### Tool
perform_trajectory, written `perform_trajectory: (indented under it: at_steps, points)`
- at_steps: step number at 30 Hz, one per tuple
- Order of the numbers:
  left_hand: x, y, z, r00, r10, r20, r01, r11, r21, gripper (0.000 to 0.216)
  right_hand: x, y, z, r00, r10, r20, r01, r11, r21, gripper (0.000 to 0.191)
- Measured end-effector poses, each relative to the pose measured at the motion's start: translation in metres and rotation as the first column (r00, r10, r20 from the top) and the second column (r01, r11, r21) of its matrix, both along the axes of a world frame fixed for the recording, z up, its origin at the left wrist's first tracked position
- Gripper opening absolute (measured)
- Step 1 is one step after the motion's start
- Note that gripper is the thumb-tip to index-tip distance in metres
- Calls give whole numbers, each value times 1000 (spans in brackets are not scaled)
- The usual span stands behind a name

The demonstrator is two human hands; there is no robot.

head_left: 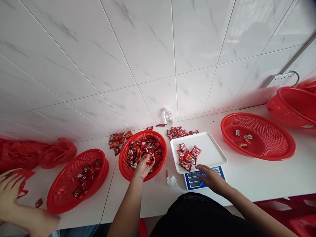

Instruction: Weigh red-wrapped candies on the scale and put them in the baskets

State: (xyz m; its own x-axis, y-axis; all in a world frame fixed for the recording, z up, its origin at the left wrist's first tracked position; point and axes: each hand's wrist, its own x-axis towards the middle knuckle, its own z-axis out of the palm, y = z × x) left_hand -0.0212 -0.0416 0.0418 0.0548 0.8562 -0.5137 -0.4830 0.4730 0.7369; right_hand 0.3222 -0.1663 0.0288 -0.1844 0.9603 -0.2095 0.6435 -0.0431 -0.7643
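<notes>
Bright, even light with soft, faint shadows. Glare whitens the tiled wall [158, 49]. Wide-angle distortion bends the edges; a co-worker's hand [10, 189] at far left is motion-blurred.

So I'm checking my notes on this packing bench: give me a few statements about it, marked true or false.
1. The left hand reaches into a basket of red packets. True.
2. The tray on the scale holds nothing. False: several packets lie on it.
3. The right hand is over the scale's display. True.
4. The baskets are blue. False: they are red.
</notes>
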Motion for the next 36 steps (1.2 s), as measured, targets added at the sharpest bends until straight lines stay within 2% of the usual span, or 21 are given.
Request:
perform_trajectory:
  at_steps: [4,7,13,18,20,23,28,32,36]
  points:
    - [9,1,11,994,15,111,-14,1000,-12,11,6,5,1,979,-166,-118,165,986,-21,40]
    - [16,1,17,991,-27,133,31,999,-34,12,14,8,1,957,-240,-164,237,971,-39,36]
    - [42,-10,26,953,-175,246,209,971,-117,27,12,8,7,946,-236,-222,221,971,-91,36]
    - [77,-24,34,912,-267,311,304,949,-77,27,-2,7,17,918,-200,-342,156,976,-150,39]
    - [90,-29,37,899,-297,320,333,941,-62,26,-7,8,23,875,-198,-442,121,973,-196,43]
    - [108,-39,40,887,-367,281,398,915,-63,27,-13,11,37,761,-220,-611,60,961,-270,49]
    - [133,-57,42,812,-543,215,564,825,-42,35,-26,14,48,584,-276,-763,13,943,-331,50]
    - [137,-65,33,775,-609,167,626,775,-81,40,-29,12,37,559,-333,-760,89,935,-344,47]
    - [131,-67,24,844,-517,144,536,827,-171,35,-24,11,27,553,-418,-721,244,909,-339,45]
